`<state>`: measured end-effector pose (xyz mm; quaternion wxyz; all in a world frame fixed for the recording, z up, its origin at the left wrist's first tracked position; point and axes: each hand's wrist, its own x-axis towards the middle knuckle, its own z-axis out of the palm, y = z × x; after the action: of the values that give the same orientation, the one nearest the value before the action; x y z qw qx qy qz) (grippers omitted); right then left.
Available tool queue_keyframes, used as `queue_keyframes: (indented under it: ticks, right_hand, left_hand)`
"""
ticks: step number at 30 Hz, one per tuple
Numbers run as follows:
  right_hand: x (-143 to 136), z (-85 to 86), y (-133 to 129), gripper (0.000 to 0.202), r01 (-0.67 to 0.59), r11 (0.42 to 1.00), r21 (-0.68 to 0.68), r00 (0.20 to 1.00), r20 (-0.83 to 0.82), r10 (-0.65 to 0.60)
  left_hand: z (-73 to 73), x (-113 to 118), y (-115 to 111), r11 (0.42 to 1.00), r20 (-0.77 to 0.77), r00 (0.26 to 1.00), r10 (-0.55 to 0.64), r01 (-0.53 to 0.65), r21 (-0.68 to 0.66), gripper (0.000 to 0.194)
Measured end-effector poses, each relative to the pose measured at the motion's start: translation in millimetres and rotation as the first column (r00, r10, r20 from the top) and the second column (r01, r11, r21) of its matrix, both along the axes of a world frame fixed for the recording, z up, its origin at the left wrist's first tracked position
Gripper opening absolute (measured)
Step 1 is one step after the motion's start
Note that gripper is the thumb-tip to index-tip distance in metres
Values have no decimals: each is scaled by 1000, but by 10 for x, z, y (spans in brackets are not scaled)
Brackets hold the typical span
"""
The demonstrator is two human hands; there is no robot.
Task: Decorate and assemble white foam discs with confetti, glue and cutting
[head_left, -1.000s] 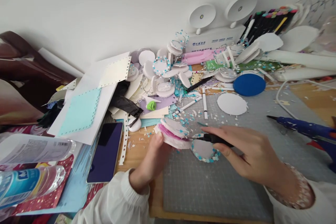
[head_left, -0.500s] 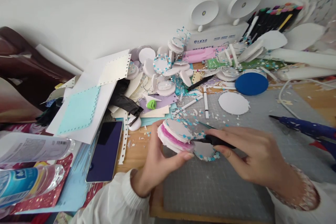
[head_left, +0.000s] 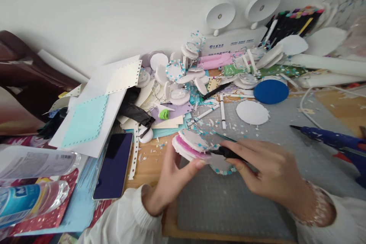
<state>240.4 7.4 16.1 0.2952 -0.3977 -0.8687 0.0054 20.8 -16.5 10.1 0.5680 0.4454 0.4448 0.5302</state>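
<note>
My left hand [head_left: 174,183] grips a round layered white piece [head_left: 193,139] between thumb and fingers. A pink band runs between its two white layers, and small blue bits dot its near-right edge. My right hand [head_left: 263,167] is closed around a black tool [head_left: 227,153] with a narrow dark tip; its exact kind is unclear. The tip meets the right edge of the layered piece, at the gap between layers. Below the tool, a grey-white disc [head_left: 221,164] edged with blue and white stars shows, partly hidden by my right hand. A thin teal strip [head_left: 224,136] lies beside my right fingers.
A grey cutting mat [head_left: 228,209] covers the wooden table under my hands. A white disc [head_left: 252,113], a blue round lid [head_left: 271,91] and a blue glue gun [head_left: 326,137] lie beyond. At left are a phone [head_left: 113,166] and a bottle [head_left: 31,198].
My right hand and the black tool have shifted slightly left. The layered piece has tilted a little, showing more of the pink band. The camera view has moved slightly.
</note>
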Motion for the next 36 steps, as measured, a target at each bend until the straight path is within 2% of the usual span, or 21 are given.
queue_keyframes:
  ticks: [3, 10, 15, 17, 20, 22, 23, 26, 27, 30, 32, 35, 36]
  right_hand:
    - [-2, -9, -1, 22, 9, 1000, 28, 1000, -8, -8]
    - [-5, -5, -11, 21, 1, 1000, 27, 1000, -6, 0]
    - [-1, -27, 5, 21, -1, 999, 40, 998, -55, 4]
    - [34, -16, 23, 21, -4, 999, 32, 995, -99, 8]
    - [136, 35, 72, 22, 4, 1000, 26, 984, -177, 0]
    - [219, 64, 127, 20, 79, 996, 38, 983, -169, -72]
    - [260, 64, 163, 20, 159, 986, 51, 980, -133, -151]
    - [373, -29, 298, 26, 413, 906, 88, 903, 88, -420]
    - [406, -88, 351, 27, 445, 891, 93, 876, 164, -454]
    - [469, -260, 495, 24, 411, 909, 69, 868, 275, -413]
    - [458, -286, 529, 23, 383, 921, 71, 876, 287, -387]
    - [363, -126, 338, 25, 360, 928, 94, 907, 197, -372]
    - [326, -47, 192, 23, 340, 936, 94, 935, 74, -347]
  left_hand:
    - [25, -4, 31, 999, 80, 997, 13, -9, -51, 49]
    - [-128, -16, 51, 987, 326, 942, -77, 118, -108, 37]
    - [-32, 61, 111, 967, 451, 886, -104, 197, -164, 49]
    - [26, 52, 144, 968, 496, 866, -65, 176, -181, 48]
    - [68, -2, 196, 975, 529, 847, 54, 69, -210, 45]
    - [65, -39, 225, 978, 528, 844, 98, 16, -208, 44]
    - [58, -52, 237, 980, 526, 844, 106, 2, -201, 44]
    - [35, -65, 261, 982, 538, 837, 103, 2, -190, 46]
    - [29, -65, 267, 980, 555, 825, 106, 7, -198, 45]
    - [16, -64, 282, 971, 622, 776, 103, 58, -233, 42]
    - [9, -65, 288, 963, 664, 741, 102, 93, -253, 39]
    - [-6, -65, 288, 957, 688, 719, 94, 125, -262, 42]
    - [-13, -64, 287, 958, 687, 721, 84, 130, -254, 43]
